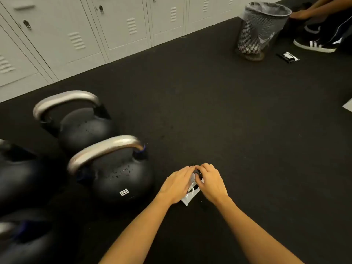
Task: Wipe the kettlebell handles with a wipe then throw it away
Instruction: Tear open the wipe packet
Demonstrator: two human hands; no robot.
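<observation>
My left hand [177,184] and my right hand [212,182] both grip a small wipe packet [190,197], white and black, held low over the dark floor. The hands hide most of the packet. Just left of my hands stands a black kettlebell marked 12KG [122,180] with a bare steel handle [103,149]. Behind it stands a second black kettlebell [83,130] with a steel handle [64,101]. Two more kettlebells show in part at the left edge, one higher [17,172] and one lower [22,242]. A mesh waste bin [261,29] with a liner stands at the far right.
Grey lockers [95,35] line the far wall. Another person's legs and striped shoes [314,44] are beside the bin. A second black packet [288,57] lies on the floor near the bin. A pale sheet corner [347,106] shows at the right edge.
</observation>
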